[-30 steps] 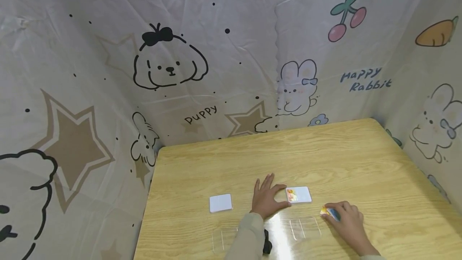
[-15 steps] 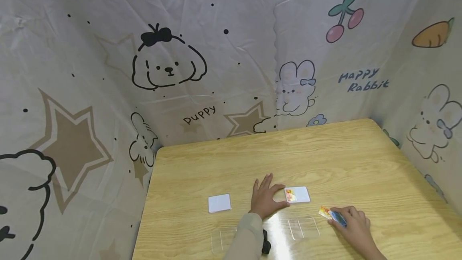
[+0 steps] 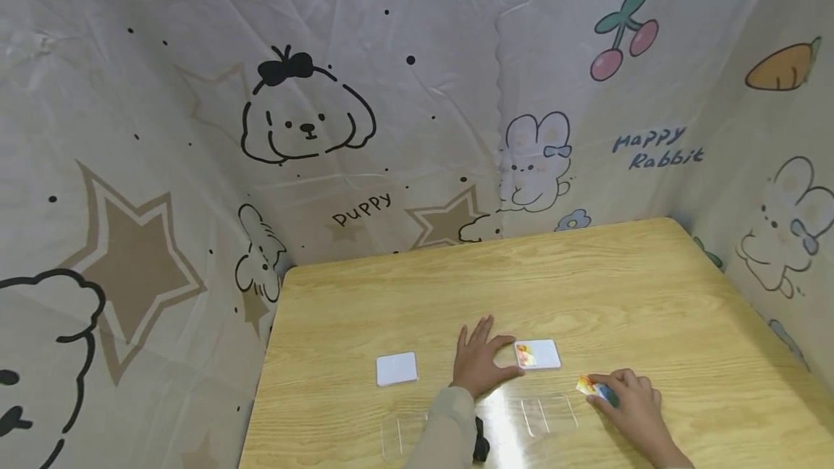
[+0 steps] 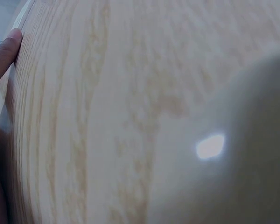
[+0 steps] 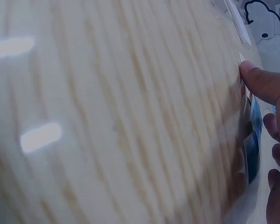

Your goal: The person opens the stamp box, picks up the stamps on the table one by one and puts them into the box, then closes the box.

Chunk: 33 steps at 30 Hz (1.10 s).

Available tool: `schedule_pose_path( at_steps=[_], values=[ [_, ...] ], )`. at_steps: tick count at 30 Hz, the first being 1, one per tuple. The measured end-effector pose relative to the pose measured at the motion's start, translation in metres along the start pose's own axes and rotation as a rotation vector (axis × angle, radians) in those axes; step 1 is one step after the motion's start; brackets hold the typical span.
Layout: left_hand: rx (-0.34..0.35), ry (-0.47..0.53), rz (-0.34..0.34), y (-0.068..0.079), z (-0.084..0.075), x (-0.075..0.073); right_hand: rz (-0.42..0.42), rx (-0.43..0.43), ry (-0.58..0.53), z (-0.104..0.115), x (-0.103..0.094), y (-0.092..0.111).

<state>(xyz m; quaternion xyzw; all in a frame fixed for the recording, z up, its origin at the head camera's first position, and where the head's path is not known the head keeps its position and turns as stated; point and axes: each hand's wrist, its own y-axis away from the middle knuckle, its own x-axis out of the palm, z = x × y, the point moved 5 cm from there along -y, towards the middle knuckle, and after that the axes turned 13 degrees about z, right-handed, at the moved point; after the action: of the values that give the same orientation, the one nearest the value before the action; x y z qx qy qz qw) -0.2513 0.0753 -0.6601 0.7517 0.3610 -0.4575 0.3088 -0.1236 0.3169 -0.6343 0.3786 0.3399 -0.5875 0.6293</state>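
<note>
Colourful cards [image 3: 596, 388] are pinched between fingers of the right hand [image 3: 633, 407]; the left hand [image 3: 478, 364], fingers spread, meets a white-and-orange card's [image 3: 539, 355] corners, grip unclear.

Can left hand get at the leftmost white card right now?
Probably yes: only wooden tabletop shows between the left hand and the leftmost white card, though that hand may first need to leave the white card with the coloured patch.

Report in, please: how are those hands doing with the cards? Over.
Left hand holds white card by its colourful end. Right hand pinches colourful cards. Clear plastic piece nearby, but not between right hand and white card.
</note>
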Motion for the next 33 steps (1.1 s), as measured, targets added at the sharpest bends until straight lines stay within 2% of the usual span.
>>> schedule_pose_path(
  at_steps=[17, 33],
  values=[
    [0.002, -0.005, -0.006, -0.001, 0.002, 0.004, 0.047, 0.060, -0.021, 0.008, 0.002, -0.007],
    [0.011, 0.004, -0.005, 0.002, 0.001, 0.000, -0.005, 0.081, 0.021, 0.016, 0.003, -0.013]
  ],
)
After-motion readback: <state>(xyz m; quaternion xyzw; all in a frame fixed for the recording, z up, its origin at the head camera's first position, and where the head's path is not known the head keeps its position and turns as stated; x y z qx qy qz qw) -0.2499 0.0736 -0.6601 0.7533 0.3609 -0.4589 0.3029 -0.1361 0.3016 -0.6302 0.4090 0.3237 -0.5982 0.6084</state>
